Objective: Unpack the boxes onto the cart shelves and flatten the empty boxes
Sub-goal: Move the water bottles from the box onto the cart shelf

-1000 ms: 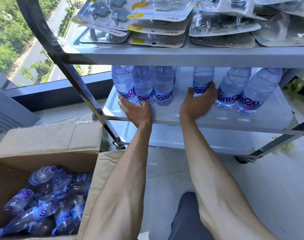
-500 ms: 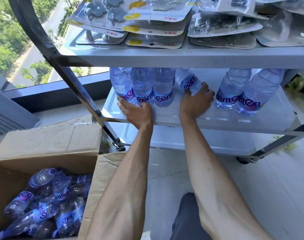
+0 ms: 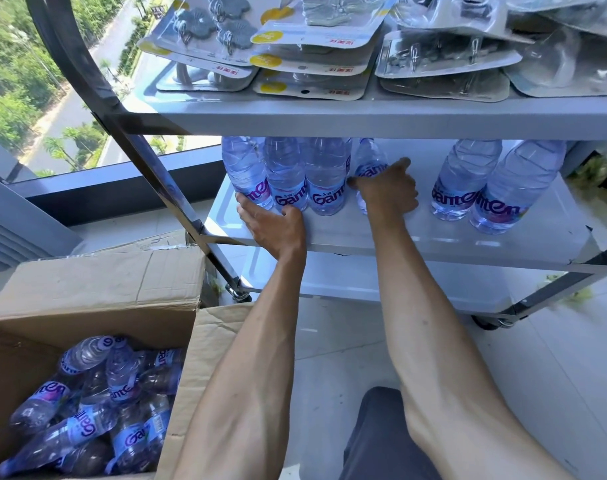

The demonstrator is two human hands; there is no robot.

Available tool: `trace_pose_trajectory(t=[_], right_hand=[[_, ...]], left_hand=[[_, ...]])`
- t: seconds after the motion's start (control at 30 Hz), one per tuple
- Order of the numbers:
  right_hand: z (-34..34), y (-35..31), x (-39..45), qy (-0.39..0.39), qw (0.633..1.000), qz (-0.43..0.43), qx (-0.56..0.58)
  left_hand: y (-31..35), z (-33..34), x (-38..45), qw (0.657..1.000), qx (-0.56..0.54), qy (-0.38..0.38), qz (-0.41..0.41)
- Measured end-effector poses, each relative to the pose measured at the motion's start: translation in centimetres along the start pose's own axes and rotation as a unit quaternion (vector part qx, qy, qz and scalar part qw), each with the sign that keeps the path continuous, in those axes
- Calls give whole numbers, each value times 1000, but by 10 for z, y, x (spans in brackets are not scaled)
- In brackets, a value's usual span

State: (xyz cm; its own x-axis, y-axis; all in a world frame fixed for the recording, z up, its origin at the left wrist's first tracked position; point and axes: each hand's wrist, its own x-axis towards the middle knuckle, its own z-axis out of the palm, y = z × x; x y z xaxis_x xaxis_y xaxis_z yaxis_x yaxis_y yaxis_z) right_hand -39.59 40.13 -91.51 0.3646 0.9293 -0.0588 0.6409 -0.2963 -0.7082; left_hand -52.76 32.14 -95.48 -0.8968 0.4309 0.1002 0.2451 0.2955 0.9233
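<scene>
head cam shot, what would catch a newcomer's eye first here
Two bare arms reach to the cart's middle shelf, the right hand on a tilted bottle beside a standing row of bottles that the left hand steadies. Lower left, an open box holds a heap of bottles.

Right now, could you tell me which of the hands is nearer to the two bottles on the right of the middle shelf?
Right. The right hand holds a tilted bottle just left of the pair; the left hand is farther left, at the cluster.
</scene>
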Motion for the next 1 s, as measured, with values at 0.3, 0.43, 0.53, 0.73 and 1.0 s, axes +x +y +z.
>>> trace_pose_trajectory(t=[0.3,0.43,0.53,0.73,1.0], right_hand=[[1,39,0,13,938,62,340],[-1,46,-14,-25,929,-79,361],[2,45,-25,-52,926,-175,329],[2,47,-34,-51,938,-204,275],[-37,80,-35,296,910,-54,283]], left_hand=[[1,-1,0,1000,4,-3,7],[2,-2,-2,1000,11,-8,10],[4,-1,-4,1000,14,-18,7],[1,-5,-2,1000,1,-25,11],[-3,-7,0,999,-9,-39,12]])
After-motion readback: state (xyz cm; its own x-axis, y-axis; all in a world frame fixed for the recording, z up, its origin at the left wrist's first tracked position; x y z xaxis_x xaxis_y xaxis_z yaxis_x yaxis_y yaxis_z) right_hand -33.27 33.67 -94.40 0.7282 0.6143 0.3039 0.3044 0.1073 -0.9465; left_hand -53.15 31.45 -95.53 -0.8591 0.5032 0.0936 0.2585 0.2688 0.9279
